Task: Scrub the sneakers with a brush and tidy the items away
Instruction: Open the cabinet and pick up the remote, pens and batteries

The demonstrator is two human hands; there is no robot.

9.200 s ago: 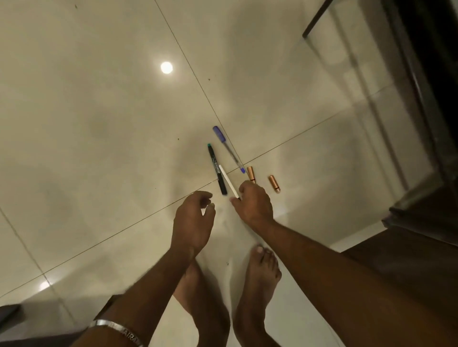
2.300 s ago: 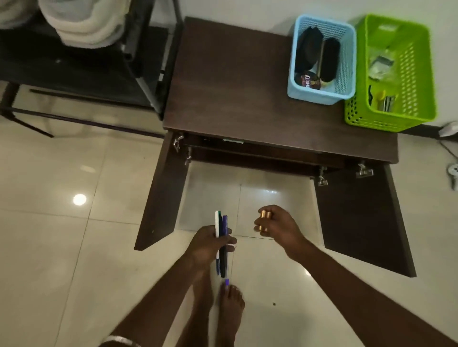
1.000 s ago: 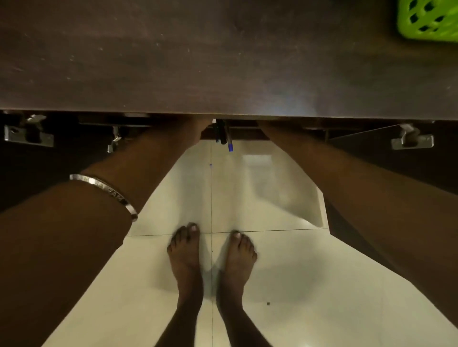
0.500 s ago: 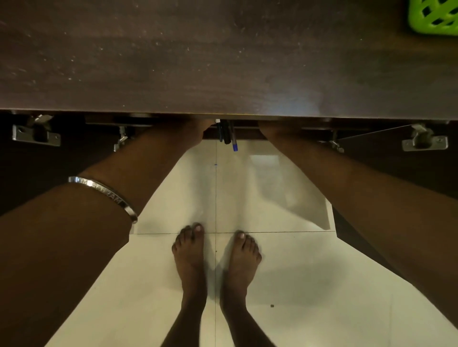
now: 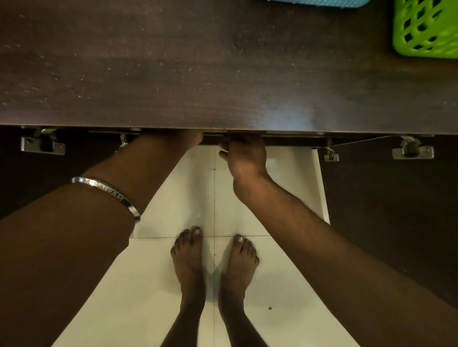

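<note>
Couldn't spot the sneakers or the brush anywhere in this shot, so nothing to report on where they were. What did show was both arms reaching under the front lip of the dark wood bench (image 5: 173,74).

The left hand (image 5: 190,138) was almost totally tucked under that edge, only the back of it peeking out, so I couldn't tell how its fingers sat or whether they held anything. The right hand (image 5: 245,158) was further out in the open, back of the hand up, thumb sticking out to the side, and the fingers (image 5: 238,142) curled up to the underside of the lip. Whether they were pinching something under there, no idea, the tips were hidden.

There was a silver bangle (image 5: 109,195) with engraved lettering on the left forearm. Two bare feet (image 5: 213,260) stood side by side on the pale tiled floor (image 5: 148,297), right under the hands.

Below the bench top the cabinet doors hung open, dark panels on both sides, with metal hinges (image 5: 412,151) showing on the right and another one (image 5: 42,146) on the left.

Up on the bench, a green plastic basket (image 5: 426,29) sat at the far right corner, and just a sliver of a blue basket (image 5: 317,2) showed beside it at the top edge.
</note>
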